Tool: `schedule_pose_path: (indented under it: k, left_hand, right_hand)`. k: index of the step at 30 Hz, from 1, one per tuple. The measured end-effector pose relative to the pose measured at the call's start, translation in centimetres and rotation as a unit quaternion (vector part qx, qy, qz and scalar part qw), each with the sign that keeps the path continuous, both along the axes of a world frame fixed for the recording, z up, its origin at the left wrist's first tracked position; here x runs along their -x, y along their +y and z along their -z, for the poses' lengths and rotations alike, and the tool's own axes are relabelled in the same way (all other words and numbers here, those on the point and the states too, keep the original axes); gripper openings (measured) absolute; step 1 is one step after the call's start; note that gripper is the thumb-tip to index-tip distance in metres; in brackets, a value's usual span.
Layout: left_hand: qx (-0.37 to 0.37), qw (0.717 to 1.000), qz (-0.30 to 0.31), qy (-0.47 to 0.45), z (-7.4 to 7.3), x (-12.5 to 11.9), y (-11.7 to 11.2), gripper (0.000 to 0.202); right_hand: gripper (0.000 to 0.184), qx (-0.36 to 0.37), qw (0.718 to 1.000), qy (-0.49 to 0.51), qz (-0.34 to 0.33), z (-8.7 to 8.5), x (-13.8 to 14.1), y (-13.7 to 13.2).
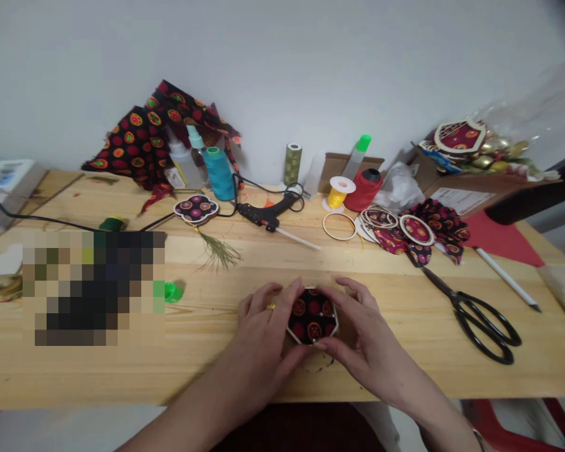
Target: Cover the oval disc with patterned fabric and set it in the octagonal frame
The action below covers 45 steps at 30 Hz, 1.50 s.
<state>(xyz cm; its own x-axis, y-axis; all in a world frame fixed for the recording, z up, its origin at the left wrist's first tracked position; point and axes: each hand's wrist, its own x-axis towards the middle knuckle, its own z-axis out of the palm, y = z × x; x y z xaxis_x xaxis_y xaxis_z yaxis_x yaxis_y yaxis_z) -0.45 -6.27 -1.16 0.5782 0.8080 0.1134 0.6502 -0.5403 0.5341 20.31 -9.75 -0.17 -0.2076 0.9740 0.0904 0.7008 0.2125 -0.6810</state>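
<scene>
Near the front of the wooden table, my left hand point(269, 326) and my right hand point(363, 333) grip a small octagonal piece point(313, 317) from both sides. Dark patterned fabric with red and orange round motifs covers its face, and a pale rim frames it. The fingers of both hands curl round its far edge, with the thumbs at the near edge. A ring shows on a left finger. To the right of my right hand lie black-handled scissors point(471, 314). Beyond my hands, a black glue gun point(266, 213) rests with a white glue stick point(297, 238) protruding.
A flower-shaped fabric ornament point(196, 208) with a green tassel lies left of the glue gun. Thread spools, including a blue cone point(220, 174) and a red cone point(363, 190), stand along the wall. Fabric-covered rings point(417, 230), a white pen point(508, 278) and a filled cardboard box point(456, 193) occupy the right.
</scene>
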Motion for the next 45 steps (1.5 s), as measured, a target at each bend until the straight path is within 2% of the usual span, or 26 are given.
schedule_pose_path:
  k: [10, 13, 16, 21, 29, 39, 45]
  left_hand:
    - [0.005, 1.0, 0.005, 0.007, 0.0, 0.0, 0.0, 0.083]
    - [0.013, 1.0, 0.001, 0.007, -0.1, 0.0, 0.0, 0.08]
    - [0.016, 1.0, 0.004, 0.004, -0.3, 0.0, -0.1, 0.078]
    - [0.012, 1.0, 0.008, 0.005, -0.4, -0.1, -0.1, 0.08]
    - [0.013, 1.0, 0.005, 0.008, -0.4, -0.1, 0.0, 0.081]
    - [0.008, 1.0, 0.006, 0.007, -0.3, -0.1, 0.0, 0.083]
    - [0.008, 1.0, 0.003, 0.0, -0.4, -0.1, 0.0, 0.087]
  right_hand:
    - [0.067, -0.006, 1.0, -0.01, 0.0, 0.3, -0.1, -0.2]
    - [0.063, -0.063, 0.998, -0.001, 0.004, 0.1, -0.7, -0.5]
    - [0.046, -0.148, 0.989, -0.023, 0.018, -0.1, -1.2, -1.4]
    - [0.028, -0.244, 0.967, -0.067, -0.015, -0.3, -0.9, -3.6]
    - [0.023, -0.261, 0.96, -0.097, -0.04, 0.1, 0.4, -4.5]
    - [0.023, -0.239, 0.966, -0.091, -0.036, 0.8, 0.8, -4.5]
    - [0.021, -0.237, 0.965, -0.1, -0.043, 0.4, 0.8, -4.1]
